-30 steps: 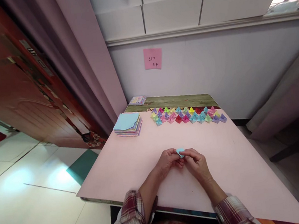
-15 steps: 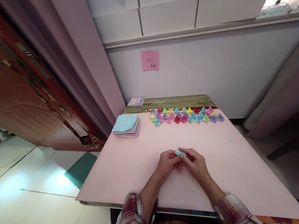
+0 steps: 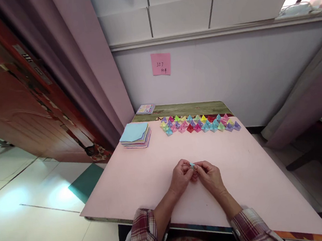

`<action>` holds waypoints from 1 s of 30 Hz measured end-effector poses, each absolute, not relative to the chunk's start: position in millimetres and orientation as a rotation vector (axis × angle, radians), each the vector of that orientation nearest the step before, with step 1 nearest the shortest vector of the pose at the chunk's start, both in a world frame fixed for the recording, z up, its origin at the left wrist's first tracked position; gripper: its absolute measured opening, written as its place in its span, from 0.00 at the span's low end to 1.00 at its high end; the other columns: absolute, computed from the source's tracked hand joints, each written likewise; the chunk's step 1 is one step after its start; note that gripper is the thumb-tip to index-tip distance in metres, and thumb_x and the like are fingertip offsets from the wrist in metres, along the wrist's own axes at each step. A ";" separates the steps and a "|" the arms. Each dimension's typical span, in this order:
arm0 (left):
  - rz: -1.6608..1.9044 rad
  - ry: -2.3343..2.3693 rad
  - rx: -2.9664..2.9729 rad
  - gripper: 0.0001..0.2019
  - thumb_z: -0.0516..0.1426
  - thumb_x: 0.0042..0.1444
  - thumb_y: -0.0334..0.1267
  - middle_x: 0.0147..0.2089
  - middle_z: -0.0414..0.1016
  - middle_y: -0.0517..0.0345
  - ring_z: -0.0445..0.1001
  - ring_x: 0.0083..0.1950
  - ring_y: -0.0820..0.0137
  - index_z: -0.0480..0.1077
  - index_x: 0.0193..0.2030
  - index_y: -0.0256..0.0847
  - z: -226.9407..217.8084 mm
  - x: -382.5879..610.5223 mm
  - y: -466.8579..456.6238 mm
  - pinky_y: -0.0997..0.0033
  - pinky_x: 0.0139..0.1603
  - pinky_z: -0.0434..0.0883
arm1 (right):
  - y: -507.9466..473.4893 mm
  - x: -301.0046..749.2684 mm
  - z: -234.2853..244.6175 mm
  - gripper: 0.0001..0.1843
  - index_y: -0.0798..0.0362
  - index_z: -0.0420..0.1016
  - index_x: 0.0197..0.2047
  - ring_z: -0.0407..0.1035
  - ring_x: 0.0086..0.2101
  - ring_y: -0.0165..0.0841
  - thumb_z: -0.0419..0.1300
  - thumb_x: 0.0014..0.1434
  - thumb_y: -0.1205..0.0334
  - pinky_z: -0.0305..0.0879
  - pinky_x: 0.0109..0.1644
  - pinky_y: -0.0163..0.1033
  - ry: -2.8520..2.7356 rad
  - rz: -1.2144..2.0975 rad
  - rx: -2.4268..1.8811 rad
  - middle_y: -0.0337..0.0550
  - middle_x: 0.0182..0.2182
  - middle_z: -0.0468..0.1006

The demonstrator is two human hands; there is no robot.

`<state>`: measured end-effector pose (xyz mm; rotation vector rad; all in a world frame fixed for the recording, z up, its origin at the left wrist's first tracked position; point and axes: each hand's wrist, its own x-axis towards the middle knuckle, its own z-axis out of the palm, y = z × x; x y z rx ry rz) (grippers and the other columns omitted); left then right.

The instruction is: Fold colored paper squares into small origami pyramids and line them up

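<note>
Between my fingertips, over the middle of the pink-covered table [image 3: 144, 173], is a small piece of folded light-blue paper [image 3: 192, 165]. My left hand [image 3: 181, 176] pinches it from the left, and my right hand [image 3: 210, 176] pinches it from the right. Most of the paper is hidden behind the fingers. Beyond my hands stand several rows of small folded paper pieces [image 3: 197, 127] in many colours, each with a pointed top. To their left lies a stack of coloured paper sheets [image 3: 135, 133] with a light-blue sheet on top.
A small printed packet [image 3: 146, 109] lies at the table's far left corner, on the green wood-patterned strip [image 3: 189, 108]. A pink note [image 3: 161, 64] sticks to the wall behind. To the left are a purple curtain [image 3: 84, 67] and a reddish door [image 3: 29, 101].
The blue paper has been turned or squeezed between my fingers and now shows as a smaller, narrower bit. Both hands stay in nearly the same place, fingertips slightly shifted.
</note>
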<state>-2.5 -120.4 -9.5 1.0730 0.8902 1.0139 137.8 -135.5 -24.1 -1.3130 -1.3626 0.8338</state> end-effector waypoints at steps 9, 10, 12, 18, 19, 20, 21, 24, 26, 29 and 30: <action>0.839 0.891 1.133 0.19 0.58 0.53 0.55 0.18 0.70 0.64 0.64 0.13 0.76 0.62 0.31 0.40 -9.5 -7.4 -111.1 0.79 0.13 0.60 | -136.9 141.6 -19.6 0.13 0.50 0.78 0.31 0.68 0.27 0.35 0.58 0.59 0.51 0.62 0.32 0.37 -1.448 0.788 -1.340 0.42 0.26 0.77; 0.837 0.880 1.127 0.18 0.58 0.53 0.54 0.17 0.70 0.64 0.64 0.13 0.77 0.63 0.30 0.40 -9.3 -8.2 -110.5 0.79 0.12 0.59 | -136.7 141.6 -20.3 0.13 0.50 0.78 0.31 0.68 0.27 0.35 0.59 0.59 0.51 0.62 0.32 0.37 -1.447 0.803 -1.336 0.42 0.26 0.77; 0.862 0.876 1.101 0.18 0.59 0.53 0.53 0.17 0.69 0.65 0.63 0.13 0.77 0.63 0.30 0.40 -8.7 -9.5 -110.9 0.79 0.12 0.58 | -136.3 141.0 -21.8 0.14 0.50 0.79 0.31 0.68 0.27 0.35 0.60 0.58 0.50 0.62 0.32 0.37 -1.437 0.842 -1.324 0.42 0.27 0.77; 0.939 0.934 0.986 0.17 0.57 0.54 0.53 0.16 0.68 0.65 0.61 0.11 0.77 0.61 0.29 0.41 -5.2 -8.6 -113.6 0.79 0.10 0.56 | -137.1 140.3 -20.3 0.20 0.50 0.73 0.53 0.70 0.32 0.35 0.58 0.60 0.51 0.68 0.37 0.38 -1.275 1.066 -1.166 0.43 0.34 0.78; 0.941 0.947 0.967 0.17 0.57 0.54 0.53 0.16 0.68 0.65 0.61 0.12 0.77 0.61 0.28 0.41 -4.7 -8.0 -113.0 0.79 0.10 0.56 | -137.3 140.8 -19.7 0.21 0.50 0.72 0.54 0.71 0.35 0.35 0.58 0.60 0.52 0.69 0.40 0.39 -1.265 1.068 -1.144 0.44 0.37 0.79; 0.936 0.960 0.949 0.18 0.58 0.53 0.53 0.16 0.68 0.65 0.61 0.12 0.77 0.61 0.28 0.41 -4.3 -7.2 -111.9 0.79 0.10 0.55 | -137.4 141.4 -19.4 0.20 0.50 0.72 0.54 0.72 0.37 0.36 0.58 0.59 0.53 0.69 0.42 0.40 -1.265 1.055 -1.135 0.45 0.39 0.79; 0.925 0.974 0.936 0.18 0.58 0.53 0.54 0.15 0.68 0.65 0.61 0.12 0.77 0.61 0.28 0.41 -3.9 -6.4 -110.6 0.80 0.09 0.54 | -137.2 141.8 -19.4 0.19 0.50 0.74 0.52 0.72 0.38 0.36 0.58 0.58 0.54 0.69 0.43 0.40 -1.270 1.031 -1.140 0.45 0.41 0.79; 0.879 1.023 0.921 0.19 0.58 0.51 0.55 0.15 0.67 0.64 0.60 0.11 0.77 0.61 0.27 0.41 -2.9 -3.2 -106.0 0.80 0.08 0.52 | -135.8 142.1 -20.9 0.15 0.51 0.78 0.45 0.73 0.38 0.37 0.61 0.56 0.55 0.71 0.43 0.42 -1.262 0.966 -1.176 0.46 0.39 0.79; 0.848 1.046 0.927 0.21 0.56 0.52 0.58 0.14 0.67 0.64 0.60 0.11 0.76 0.62 0.28 0.41 -2.6 -0.8 -103.4 0.80 0.09 0.52 | -134.6 141.4 -22.5 0.15 0.51 0.78 0.43 0.75 0.37 0.38 0.61 0.55 0.53 0.72 0.43 0.43 -1.207 0.997 -1.178 0.46 0.38 0.81; 0.845 1.119 0.964 0.23 0.51 0.55 0.61 0.15 0.68 0.63 0.62 0.12 0.74 0.63 0.29 0.41 -3.4 0.8 -102.0 0.79 0.10 0.54 | -133.5 139.5 -24.4 0.18 0.52 0.77 0.46 0.76 0.36 0.39 0.62 0.55 0.51 0.73 0.43 0.43 -1.117 1.046 -1.210 0.45 0.34 0.81; 0.874 1.168 1.002 0.22 0.51 0.55 0.60 0.15 0.67 0.64 0.62 0.12 0.75 0.63 0.30 0.41 -4.1 0.3 -102.1 0.79 0.11 0.55 | -133.4 138.6 -24.9 0.20 0.52 0.76 0.48 0.75 0.34 0.38 0.61 0.55 0.51 0.73 0.41 0.43 -1.101 1.032 -1.240 0.44 0.32 0.81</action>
